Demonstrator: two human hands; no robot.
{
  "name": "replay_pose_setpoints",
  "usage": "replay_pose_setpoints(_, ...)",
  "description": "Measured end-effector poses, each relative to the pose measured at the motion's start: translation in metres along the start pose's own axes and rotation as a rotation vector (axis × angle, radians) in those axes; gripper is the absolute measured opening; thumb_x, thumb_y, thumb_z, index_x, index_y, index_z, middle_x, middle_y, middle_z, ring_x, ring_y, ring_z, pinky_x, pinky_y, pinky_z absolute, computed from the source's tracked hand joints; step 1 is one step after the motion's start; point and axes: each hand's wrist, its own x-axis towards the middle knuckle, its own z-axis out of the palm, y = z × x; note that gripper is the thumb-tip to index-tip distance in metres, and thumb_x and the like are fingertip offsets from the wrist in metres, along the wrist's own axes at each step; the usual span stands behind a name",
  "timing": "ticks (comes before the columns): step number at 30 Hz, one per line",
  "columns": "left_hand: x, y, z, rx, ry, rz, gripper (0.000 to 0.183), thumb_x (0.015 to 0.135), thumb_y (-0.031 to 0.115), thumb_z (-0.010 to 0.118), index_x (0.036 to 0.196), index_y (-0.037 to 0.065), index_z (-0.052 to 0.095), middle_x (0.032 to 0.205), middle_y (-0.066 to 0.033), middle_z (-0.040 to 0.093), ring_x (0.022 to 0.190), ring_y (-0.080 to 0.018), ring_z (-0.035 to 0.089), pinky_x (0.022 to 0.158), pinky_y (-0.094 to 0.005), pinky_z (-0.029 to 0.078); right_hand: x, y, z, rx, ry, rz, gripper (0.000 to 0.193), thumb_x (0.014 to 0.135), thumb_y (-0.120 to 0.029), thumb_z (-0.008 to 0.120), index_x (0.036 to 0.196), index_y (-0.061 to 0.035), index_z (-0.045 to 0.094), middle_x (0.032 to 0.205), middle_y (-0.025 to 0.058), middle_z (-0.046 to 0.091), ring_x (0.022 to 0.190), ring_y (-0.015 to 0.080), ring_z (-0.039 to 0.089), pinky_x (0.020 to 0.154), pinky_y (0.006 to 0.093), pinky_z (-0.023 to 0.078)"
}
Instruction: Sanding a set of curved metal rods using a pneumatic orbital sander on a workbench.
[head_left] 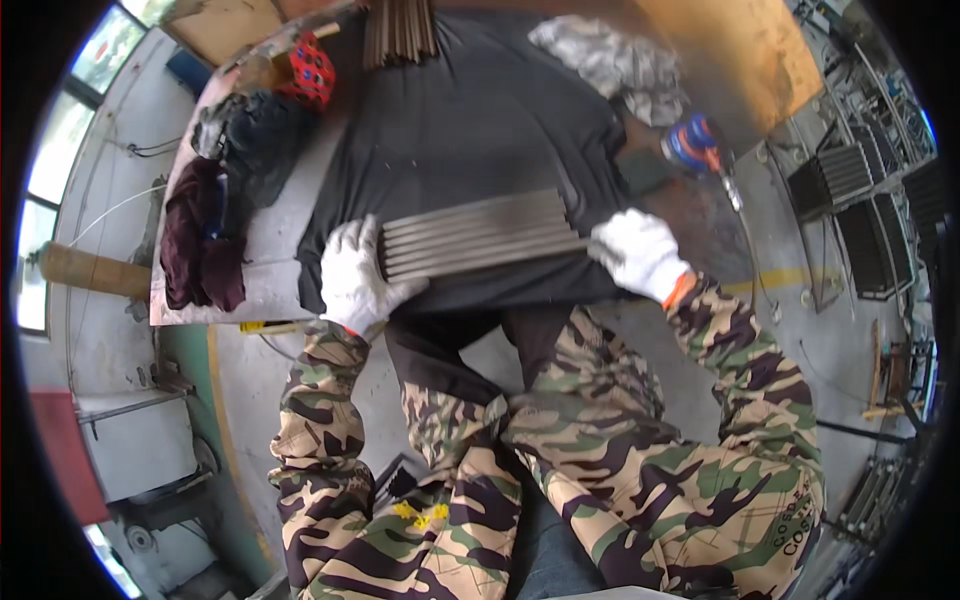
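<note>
Several grey metal tubes [480, 234] lie side by side on a black cloth [470, 110] in front of me. My left hand [358, 276], in a white knit glove, rests against their left ends, fingers stretched away from me and thumb apart along the near side. At the right, my right hand [640, 252], gloved alike, has its fingertips closed at the end of the nearest tube, which reaches farther right than the others. Exactly how these fingers grip is blurred.
Another bundle of tubes [400, 32] lies at the far edge. Crumpled grey-white cloth [620, 62] and a blue-and-orange tool [692, 145] with a hose are at the far right. Dark rags [262, 135], a maroon cloth [195, 245] and a red patterned cloth [313, 72] lie at left.
</note>
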Motion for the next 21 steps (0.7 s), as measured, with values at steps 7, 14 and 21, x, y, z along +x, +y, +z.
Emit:
replay_pose_setpoints(7, -0.003, -0.001, 0.012, -0.007, 0.012, -0.043, 0.104, 0.063, 0.043, 0.091, 0.147, -0.004, 0.051, 0.147, -0.0275, 0.052, 0.142, -0.0461, 0.044, 0.121, -0.0536, 0.035, 0.019, -0.021, -0.013, 0.155, 0.334, 0.018, 0.040, 0.084, -0.028, 0.078, 0.120, -0.0105, 0.069, 0.112, 0.0102, 0.070, 0.110, 0.0336, 0.065, 0.093, 0.0459, 0.054)
replay_pose_setpoints(14, 0.011, 0.005, 0.014, 0.068, -0.038, -0.037, 0.088, 0.088, 0.055, 0.072, 0.150, -0.004, 0.049, 0.151, -0.0295, 0.050, 0.143, -0.0517, 0.039, 0.120, -0.0588, 0.030, 0.074, -0.046, 0.032, 0.045, -0.038, -0.072, 0.068, 0.100, -0.044, 0.060, 0.154, -0.0049, 0.046, 0.157, 0.0243, 0.045, 0.150, 0.0478, 0.035, 0.125, 0.0554, 0.028)
replay_pose_setpoints(21, -0.009, -0.014, 0.006, -0.087, -0.044, 0.010, 0.103, 0.068, 0.040, 0.090, 0.154, 0.003, 0.048, 0.158, -0.0268, 0.044, 0.152, -0.0483, 0.032, 0.125, -0.0549, 0.030, 0.032, -0.009, -0.016, 0.092, 0.162, -0.128, 0.037, 0.082, -0.025, 0.080, 0.115, -0.0110, 0.074, 0.115, 0.0106, 0.072, 0.118, 0.0369, 0.064, 0.102, 0.0488, 0.050)
